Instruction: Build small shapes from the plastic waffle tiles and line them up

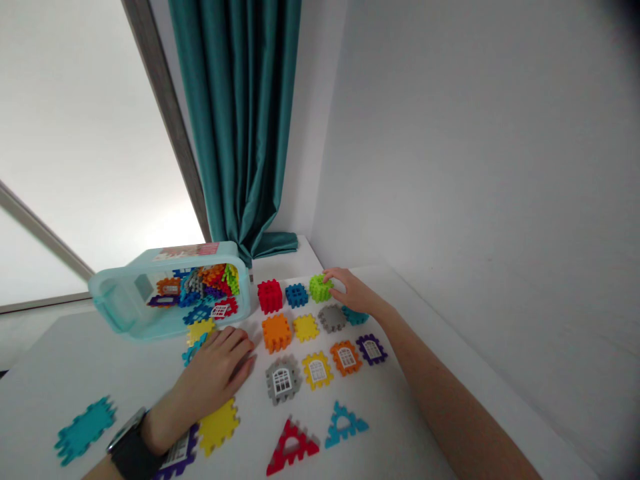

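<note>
My right hand point(355, 291) has thumb and fingertips closed on the right side of a lime-green stack of notched building tiles point(320, 288). A teal tile point(356, 315) lies partly hidden under that wrist. My left hand point(223, 362) rests on the table with its fingers loosely extended and nothing visible in them; the palm is hidden. Beside it are a pale yellow tile point(201, 330) and a larger yellow tile point(219, 427). Rows nearby hold a red stack point(270, 296), a blue stack point(297, 295), an orange stack point(277, 333) and a grey tile point(332, 319).
A light-blue plastic tub point(120, 320) lies on its side, with mixed tiles inside. Window tiles, including a grey one point(283, 380), form a nearer row. Red point(293, 448) and blue point(346, 425) triangles lie in front. A wall point(475, 200) borders the right; a curtain point(240, 133) hangs behind.
</note>
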### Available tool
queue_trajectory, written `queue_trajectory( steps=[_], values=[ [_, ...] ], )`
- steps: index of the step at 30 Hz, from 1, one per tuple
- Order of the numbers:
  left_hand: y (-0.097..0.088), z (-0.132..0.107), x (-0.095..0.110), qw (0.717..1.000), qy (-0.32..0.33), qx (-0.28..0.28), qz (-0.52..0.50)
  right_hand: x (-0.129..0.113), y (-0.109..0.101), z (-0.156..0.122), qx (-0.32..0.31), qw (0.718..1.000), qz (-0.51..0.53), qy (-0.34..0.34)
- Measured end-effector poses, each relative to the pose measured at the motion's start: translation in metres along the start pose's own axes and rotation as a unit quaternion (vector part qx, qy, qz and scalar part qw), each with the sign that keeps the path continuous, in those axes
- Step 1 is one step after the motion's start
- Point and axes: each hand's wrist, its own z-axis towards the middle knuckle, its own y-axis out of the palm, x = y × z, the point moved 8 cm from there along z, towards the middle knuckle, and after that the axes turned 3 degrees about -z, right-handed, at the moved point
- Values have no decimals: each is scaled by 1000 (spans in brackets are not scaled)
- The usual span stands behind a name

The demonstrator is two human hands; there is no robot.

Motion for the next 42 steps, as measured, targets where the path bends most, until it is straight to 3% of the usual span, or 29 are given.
queue_trajectory(
  steps=[42],
  values=[
    [6, -3, -3, 1000, -6, -21, -1, 4, 6, 1, -27, 999, 28, 10]
  ],
)
